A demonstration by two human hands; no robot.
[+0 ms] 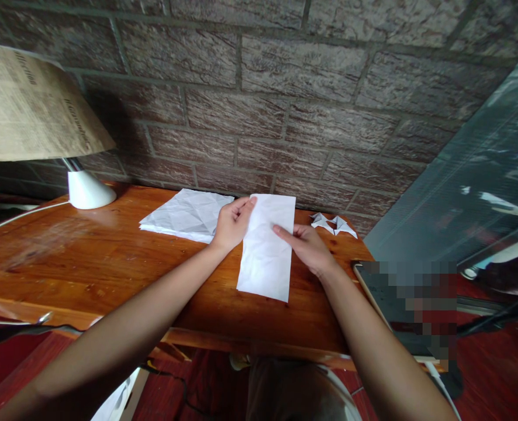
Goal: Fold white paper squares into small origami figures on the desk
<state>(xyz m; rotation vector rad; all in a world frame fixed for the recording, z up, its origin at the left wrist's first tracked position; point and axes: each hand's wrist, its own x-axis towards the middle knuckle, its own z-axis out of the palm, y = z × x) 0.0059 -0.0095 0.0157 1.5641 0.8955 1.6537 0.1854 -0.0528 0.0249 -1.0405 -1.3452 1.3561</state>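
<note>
A white sheet of paper, a tall rectangle with faint creases, is held up over the wooden table between both hands. My left hand pinches its upper left edge, thumb near the corner. On the right edge, my right hand grips the sheet with the thumb on the front and the fingers behind, partly hidden. Left of the sheet lies a stack of creased white paper. Two small folded paper pieces rest at the back right, beyond my right hand.
On the left of the wooden table stands a lamp with a newsprint-patterned shade, its white cord trailing left. A brick wall rises behind the table. A dark flat tablet-like device, partly pixelated, lies at the right edge.
</note>
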